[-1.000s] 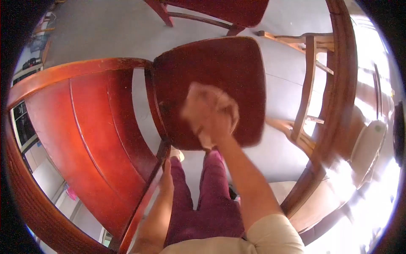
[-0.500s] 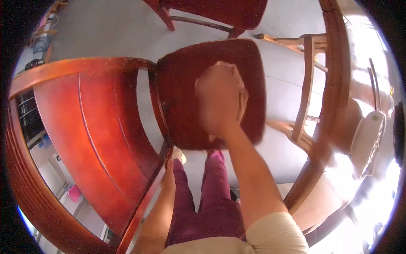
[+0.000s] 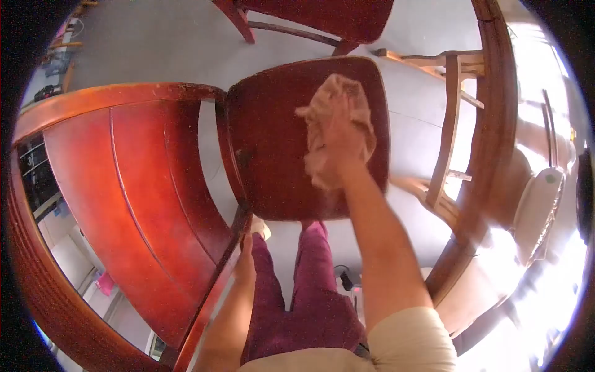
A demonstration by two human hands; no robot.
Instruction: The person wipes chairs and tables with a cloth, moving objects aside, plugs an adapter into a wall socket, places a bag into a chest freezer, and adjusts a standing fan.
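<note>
The right hand (image 3: 342, 139) spread flat, pressing the cloth (image 3: 339, 88) on the seat (image 3: 279, 124), likely for broad contact; the left hand (image 3: 246, 253) touched the post (image 3: 240, 225), closure hidden.

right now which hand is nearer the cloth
Right. The right hand lies on the cloth over the chair seat; the left hand is farther off, at the edge of the backrest.

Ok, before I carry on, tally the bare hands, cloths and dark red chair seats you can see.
Bare hands: 2 (left hand, right hand)
Beige cloth: 1
Dark red chair seats: 2 (middle seat, cut-off top seat)
Total: 5
</note>
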